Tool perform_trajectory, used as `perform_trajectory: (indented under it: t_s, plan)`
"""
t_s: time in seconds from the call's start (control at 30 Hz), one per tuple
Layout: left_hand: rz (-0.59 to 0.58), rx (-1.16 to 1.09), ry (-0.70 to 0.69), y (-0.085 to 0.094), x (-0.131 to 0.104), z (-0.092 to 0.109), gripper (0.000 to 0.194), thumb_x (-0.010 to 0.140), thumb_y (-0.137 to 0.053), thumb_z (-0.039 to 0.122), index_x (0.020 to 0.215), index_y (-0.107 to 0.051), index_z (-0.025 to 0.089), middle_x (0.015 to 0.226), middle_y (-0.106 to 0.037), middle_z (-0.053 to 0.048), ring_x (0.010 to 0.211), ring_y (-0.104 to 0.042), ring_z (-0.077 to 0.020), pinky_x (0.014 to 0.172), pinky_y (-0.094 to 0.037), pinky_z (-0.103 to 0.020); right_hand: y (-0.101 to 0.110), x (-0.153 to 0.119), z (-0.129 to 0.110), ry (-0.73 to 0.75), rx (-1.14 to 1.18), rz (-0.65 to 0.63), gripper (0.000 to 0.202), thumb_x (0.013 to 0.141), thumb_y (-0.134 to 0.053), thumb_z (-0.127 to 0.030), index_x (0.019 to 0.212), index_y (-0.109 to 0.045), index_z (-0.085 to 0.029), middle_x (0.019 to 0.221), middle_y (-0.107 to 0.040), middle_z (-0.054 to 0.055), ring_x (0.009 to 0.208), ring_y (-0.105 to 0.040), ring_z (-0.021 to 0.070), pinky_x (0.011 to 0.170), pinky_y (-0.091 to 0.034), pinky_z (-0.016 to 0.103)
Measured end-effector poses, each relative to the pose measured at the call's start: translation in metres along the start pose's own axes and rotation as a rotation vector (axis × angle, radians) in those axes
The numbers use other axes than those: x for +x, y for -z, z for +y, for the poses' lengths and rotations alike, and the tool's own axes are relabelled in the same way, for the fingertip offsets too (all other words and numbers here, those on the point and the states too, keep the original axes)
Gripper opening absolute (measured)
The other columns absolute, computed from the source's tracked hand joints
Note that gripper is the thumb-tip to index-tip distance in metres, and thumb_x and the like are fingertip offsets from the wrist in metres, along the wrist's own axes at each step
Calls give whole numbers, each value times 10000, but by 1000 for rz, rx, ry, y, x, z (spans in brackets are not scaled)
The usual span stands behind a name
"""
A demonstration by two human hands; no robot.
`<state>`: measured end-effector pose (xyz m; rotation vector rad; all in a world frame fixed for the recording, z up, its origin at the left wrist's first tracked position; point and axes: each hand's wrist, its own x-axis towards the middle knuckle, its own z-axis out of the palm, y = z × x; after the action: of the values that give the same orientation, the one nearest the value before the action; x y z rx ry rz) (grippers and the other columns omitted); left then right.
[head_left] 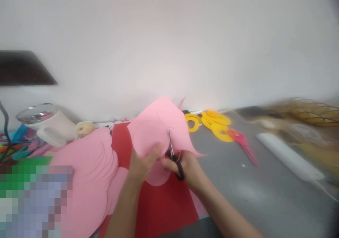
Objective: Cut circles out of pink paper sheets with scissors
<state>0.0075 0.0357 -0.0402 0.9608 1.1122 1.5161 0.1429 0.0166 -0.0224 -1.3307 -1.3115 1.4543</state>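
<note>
A pink paper sheet (164, 114) with faint circular outlines is held up over a red sheet (166, 209). My left hand (144, 162) is closed on the pink paper at its lower left, thumb lying across the front. In my right hand (185, 165) is a pair of black-handled scissors (179, 169), blades pointing up and lying against the paper along a curved edge. Below the hands, a rounded pink piece (158, 174) hangs or lies over the red sheet; which of the two I cannot tell.
Left of my arms spreads a stack of pink rounded cutouts (84, 181). A white cup (53, 125) stands behind it. Yellow paper rings (215, 121) and pink-handled scissors (243, 146) lie on the grey table (225, 181). A white power strip (290, 156) is farther right.
</note>
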Motion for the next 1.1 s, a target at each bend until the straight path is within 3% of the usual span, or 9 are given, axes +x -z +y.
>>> perform_trajectory:
  t_s: [0.1, 0.27, 0.43, 0.7, 0.87, 0.93, 1.03, 1.1]
  plan:
    - [-87, 12, 16, 2, 1, 0, 312, 621, -823, 318, 884, -698, 207, 829, -682, -51, 749, -659, -224, 639, -568, -326, 1, 0, 2, -10, -34, 14, 434, 613, -749, -455, 516, -412, -199, 515, -326, -60, 540, -294, 102, 510, -244, 252]
    - [-105, 11, 2, 3, 2, 0, 228, 668, -793, 325, 824, -691, 193, 737, -653, -32, 688, -620, -189, 630, -553, -315, 3, 1, 8, 1, -68, -4, 414, 645, -738, -448, 540, -422, -201, 528, -351, -54, 542, -309, 110, 511, -271, 250]
    - [-120, 20, -36, 0, 0, 5, 244, 699, -756, 298, 911, -694, 195, 836, -687, -52, 803, -648, -213, 709, -570, -334, 3, 1, 6, -22, -100, 9, 415, 629, -738, -481, 539, -444, -202, 532, -385, -43, 549, -345, 123, 520, -296, 256]
    - [-134, -80, 14, -1, 2, 3, 172, 692, -769, 279, 805, -675, 188, 710, -633, -9, 689, -605, -168, 662, -535, -306, 2, 0, 1, -27, -104, 5, 386, 637, -721, -474, 505, -481, -201, 524, -474, -20, 537, -431, 135, 556, -389, 262]
    - [-244, -76, 36, -10, -3, -5, 238, 730, -740, 415, 712, -676, 186, 663, -633, -26, 685, -624, -193, 709, -545, -344, -1, 4, 5, 17, -121, 158, 385, 593, -743, -478, 548, -474, -207, 519, -463, -24, 544, -444, 146, 517, -371, 257]
    - [-235, -48, 33, -13, -3, -6, 277, 747, -724, 448, 686, -680, 181, 659, -638, -35, 673, -625, -192, 723, -545, -346, -1, 6, 6, 57, -153, 185, 409, 582, -756, -469, 542, -441, -210, 514, -430, -38, 529, -406, 129, 503, -345, 250]
    - [-119, -104, 40, -16, -1, -4, 289, 751, -719, 463, 687, -680, 184, 628, -627, -25, 615, -605, -175, 643, -536, -320, -1, 6, 5, 85, -100, 29, 459, 604, -759, -453, 530, -375, -212, 495, -339, -67, 505, -329, 97, 485, -295, 236]
    - [-30, -141, 63, -15, 3, -2, 279, 747, -727, 452, 703, -677, 181, 612, -619, -6, 558, -576, -147, 555, -504, -283, -2, 5, 4, 56, 4, -72, 412, 611, -778, -411, 607, -423, -204, 519, -366, -77, 519, -349, 94, 490, -299, 225]
